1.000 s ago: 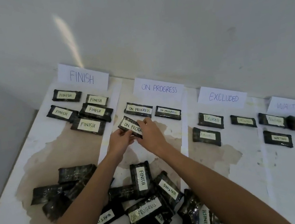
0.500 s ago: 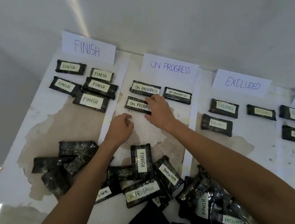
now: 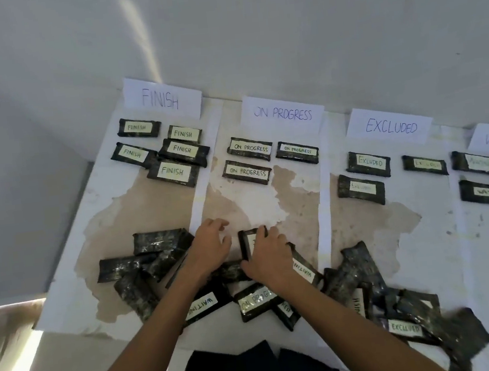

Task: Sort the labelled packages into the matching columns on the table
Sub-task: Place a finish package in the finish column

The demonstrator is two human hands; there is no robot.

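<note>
We have drawn back to the near edge of the table (image 3: 426, 241): our right hand (image 3: 268, 254) grasps a glossy black rectangular package (image 3: 247, 241); our left hand (image 3: 210, 247) lies released, empty.

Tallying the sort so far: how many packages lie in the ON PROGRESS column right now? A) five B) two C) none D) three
D: below the ON PROGRESS sign lie a left package, a right package and a front package.
</note>
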